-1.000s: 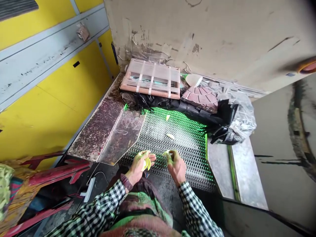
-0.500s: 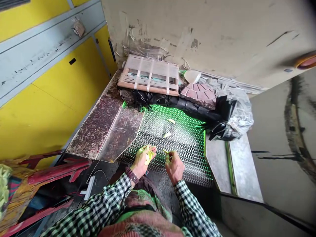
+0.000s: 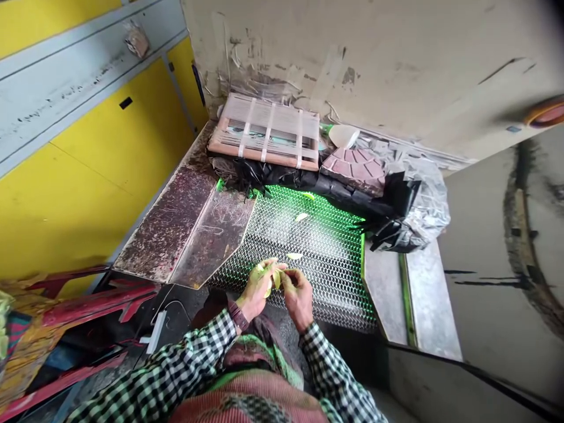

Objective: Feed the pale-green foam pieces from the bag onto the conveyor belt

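Observation:
My left hand (image 3: 255,289) is closed around a small stack of pale yellow-green petal-shaped pieces (image 3: 269,279) at the near edge of a wire mesh belt (image 3: 326,264) lit green from below. My right hand (image 3: 298,292) meets it, fingers pinched on the pieces in that stack. Three more such pieces lie on the mesh: one close to my hands (image 3: 294,256), one mid-belt (image 3: 301,217) and one far up (image 3: 308,195).
A strapped bundle of flat sheets (image 3: 267,133) and a reddish fan-shaped stack (image 3: 355,167) rest on black plastic (image 3: 352,197) at the belt's far end. Scratched metal plates (image 3: 185,229) lie left, a metal ledge (image 3: 418,299) right. Red cut shapes (image 3: 88,305) pile lower left.
My right hand has moved left until it touches the left hand. A piece now lies on the mesh just beyond my hands, and the loose pieces have drifted away up the belt.

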{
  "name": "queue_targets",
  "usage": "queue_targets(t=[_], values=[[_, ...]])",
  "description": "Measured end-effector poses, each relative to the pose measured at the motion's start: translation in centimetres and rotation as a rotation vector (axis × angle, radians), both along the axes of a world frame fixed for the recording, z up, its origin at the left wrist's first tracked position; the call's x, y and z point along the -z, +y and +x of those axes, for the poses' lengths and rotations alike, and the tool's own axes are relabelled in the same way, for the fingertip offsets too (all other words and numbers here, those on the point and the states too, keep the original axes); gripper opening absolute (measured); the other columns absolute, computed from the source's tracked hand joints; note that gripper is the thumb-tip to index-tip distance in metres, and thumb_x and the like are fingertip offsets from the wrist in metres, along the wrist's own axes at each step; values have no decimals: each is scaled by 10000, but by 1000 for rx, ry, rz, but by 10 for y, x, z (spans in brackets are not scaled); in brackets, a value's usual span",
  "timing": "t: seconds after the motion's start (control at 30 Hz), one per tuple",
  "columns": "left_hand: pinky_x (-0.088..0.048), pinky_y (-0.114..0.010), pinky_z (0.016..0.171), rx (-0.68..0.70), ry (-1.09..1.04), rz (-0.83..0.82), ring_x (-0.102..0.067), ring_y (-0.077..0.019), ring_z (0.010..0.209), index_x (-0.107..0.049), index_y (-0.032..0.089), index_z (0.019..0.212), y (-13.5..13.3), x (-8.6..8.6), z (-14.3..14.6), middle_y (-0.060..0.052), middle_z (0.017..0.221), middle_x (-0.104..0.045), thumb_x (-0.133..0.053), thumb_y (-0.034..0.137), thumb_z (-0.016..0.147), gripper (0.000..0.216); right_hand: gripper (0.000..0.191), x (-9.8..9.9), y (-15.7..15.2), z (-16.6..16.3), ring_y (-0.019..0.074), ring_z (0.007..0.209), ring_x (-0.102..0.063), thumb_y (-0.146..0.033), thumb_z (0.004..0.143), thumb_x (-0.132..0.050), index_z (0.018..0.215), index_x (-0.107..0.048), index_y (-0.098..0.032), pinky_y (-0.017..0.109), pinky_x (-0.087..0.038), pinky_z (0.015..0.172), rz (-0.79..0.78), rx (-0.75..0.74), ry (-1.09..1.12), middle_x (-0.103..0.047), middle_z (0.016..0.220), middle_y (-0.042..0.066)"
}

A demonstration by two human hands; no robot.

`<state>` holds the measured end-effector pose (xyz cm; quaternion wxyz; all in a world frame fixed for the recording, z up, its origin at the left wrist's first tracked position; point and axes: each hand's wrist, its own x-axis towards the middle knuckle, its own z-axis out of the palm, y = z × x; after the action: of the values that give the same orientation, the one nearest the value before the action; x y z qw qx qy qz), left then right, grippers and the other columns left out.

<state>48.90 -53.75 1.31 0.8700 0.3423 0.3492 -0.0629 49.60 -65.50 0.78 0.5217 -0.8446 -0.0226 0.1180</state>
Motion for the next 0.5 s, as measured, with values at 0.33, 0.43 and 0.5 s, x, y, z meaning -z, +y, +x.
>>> queue_targets(t=[0.33, 0.43, 0.5], values=[[-569, -327, 766, 52, 161, -13, -746, -219, 845, -601, 135, 1082, 5, 7, -10, -170, 995, -766, -729, 152, 839, 276, 190, 32, -31, 22, 215, 890, -570, -214, 1023, -462, 888, -595, -210, 333, -416, 761, -544, -152, -597, -674, 990, 82], [-569, -331, 815, -46, 168, -35, -748, -216, 893, -586, 137, 1093, 9, 3, -9, -175, 1029, -764, -670, 95, 856, 255, 139, 20, -29, 10, 220, 932, -585, -238, 1024, -488, 968, -613, -212, 342, -431, 789, -489, -179, -536, -675, 1063, 82], [-565, -307, 809, -83, 155, -31, -747, -204, 894, -580, 137, 1089, 9, 1, -6, -166, 1021, -766, -632, 76, 868, 235, 136, 8, -21, -1, 200, 878, -604, -286, 1029, -501, 1046, -614, -214, 318, -454, 759, -356, -202, -402, -667, 1001, 61]])
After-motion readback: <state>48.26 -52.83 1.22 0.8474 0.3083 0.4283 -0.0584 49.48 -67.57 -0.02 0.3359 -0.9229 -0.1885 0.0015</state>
